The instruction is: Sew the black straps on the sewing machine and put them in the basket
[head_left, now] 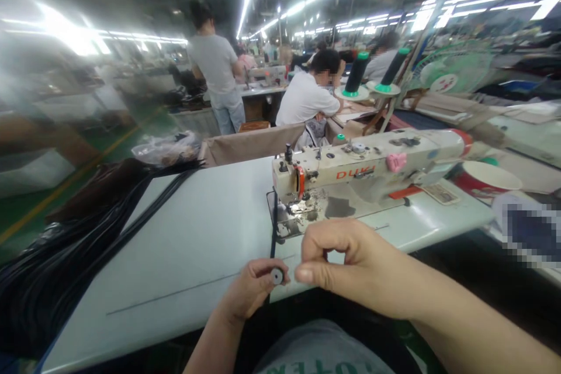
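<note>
A small round metal bobbin is pinched between the thumb and fingers of my left hand, close to the table's front edge. Just right of it, my right hand is raised with thumb and curled fingers drawn together. Whether a thread lies in that pinch is too fine to make out. Behind both hands stands a cream sewing machine with red lettering. A narrow black strip runs from beside its needle area toward my left hand.
Long black strips hang over the left end of the pale table. Black thread cones stand behind the machine, near a green fan. A fabric-lined bin borders the back. One person sits bent over; another stands.
</note>
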Demonstrator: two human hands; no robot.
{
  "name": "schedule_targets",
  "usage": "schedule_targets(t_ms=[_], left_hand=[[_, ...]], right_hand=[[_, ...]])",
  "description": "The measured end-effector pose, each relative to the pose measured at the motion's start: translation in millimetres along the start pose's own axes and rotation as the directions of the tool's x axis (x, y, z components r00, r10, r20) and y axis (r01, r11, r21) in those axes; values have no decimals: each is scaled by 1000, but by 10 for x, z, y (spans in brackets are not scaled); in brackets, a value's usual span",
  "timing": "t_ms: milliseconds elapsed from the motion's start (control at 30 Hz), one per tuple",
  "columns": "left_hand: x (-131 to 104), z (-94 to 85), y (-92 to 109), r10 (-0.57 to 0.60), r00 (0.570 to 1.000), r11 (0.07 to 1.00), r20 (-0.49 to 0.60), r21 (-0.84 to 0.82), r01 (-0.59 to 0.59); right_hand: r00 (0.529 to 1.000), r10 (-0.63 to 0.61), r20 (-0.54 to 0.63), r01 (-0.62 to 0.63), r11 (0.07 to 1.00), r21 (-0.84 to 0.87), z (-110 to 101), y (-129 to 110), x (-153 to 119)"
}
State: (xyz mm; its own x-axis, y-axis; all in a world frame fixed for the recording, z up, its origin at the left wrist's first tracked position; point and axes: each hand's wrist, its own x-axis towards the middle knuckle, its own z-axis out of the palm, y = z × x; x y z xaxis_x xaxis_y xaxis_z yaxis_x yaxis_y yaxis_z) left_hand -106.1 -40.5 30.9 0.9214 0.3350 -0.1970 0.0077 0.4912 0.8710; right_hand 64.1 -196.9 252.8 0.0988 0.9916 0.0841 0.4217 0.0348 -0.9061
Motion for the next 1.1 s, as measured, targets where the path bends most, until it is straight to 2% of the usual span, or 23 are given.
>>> schedule_targets(t_ms=[100,167,200,233,300,367,400,467,500,567,600,633,700,767,833,967,1100], left_hand=[[26,-42,-18,62,995,998,78,10,-63],[31,-26,-13,52,991,998,122,40,-57],[36,-2,-1,39,987,998,155,52,-48],[45,32,16,16,981,998,193,60,-28],[79,121,67,-64,955,996,288,77,44],[135,214,132,-162,902,985,400,121,124],[170,255,166,-209,871,976,445,151,157],[254,317,231,-279,818,957,502,212,197],[301,339,257,-302,802,950,515,235,206],[406,366,286,-310,797,946,518,252,204],[461,374,287,-302,800,948,518,249,197],[518,379,277,-288,805,953,518,240,187],[626,377,230,-261,813,962,520,210,175],[719,354,164,-228,823,973,520,155,172],[787,307,104,-183,840,983,511,87,161],[836,181,49,-125,861,991,493,16,134],[828,120,34,-85,875,994,476,-13,104]], right_hand=[[973,187,-138,-209,963,-172,-120,539,-99],[903,366,-223,-419,863,-281,-208,846,-201],[865,431,-259,-494,821,-286,-247,961,-248],[840,465,-279,-528,817,-230,-282,1047,-289],[823,481,-301,-492,869,43,-350,1149,-341],[808,463,-364,-327,867,375,-452,1193,-363],[779,458,-428,-236,847,477,-529,1211,-369],[673,442,-593,-124,858,499,-744,1258,-386],[597,423,-681,-146,893,426,-878,1288,-399],[449,353,-821,-337,918,210,-1171,1340,-428],[394,310,-865,-452,885,111,-1315,1353,-440],[354,270,-896,-549,835,35,-1449,1350,-445],[313,197,-929,-660,748,-64,-1665,1293,-430],[318,116,-941,-712,684,-156,-1795,1174,-374],[368,35,-929,-745,609,-272,-1844,1021,-278],[527,-50,-848,-735,475,-484,-1795,730,-17],[738,-51,-673,-607,386,-694,-1713,536,228]])
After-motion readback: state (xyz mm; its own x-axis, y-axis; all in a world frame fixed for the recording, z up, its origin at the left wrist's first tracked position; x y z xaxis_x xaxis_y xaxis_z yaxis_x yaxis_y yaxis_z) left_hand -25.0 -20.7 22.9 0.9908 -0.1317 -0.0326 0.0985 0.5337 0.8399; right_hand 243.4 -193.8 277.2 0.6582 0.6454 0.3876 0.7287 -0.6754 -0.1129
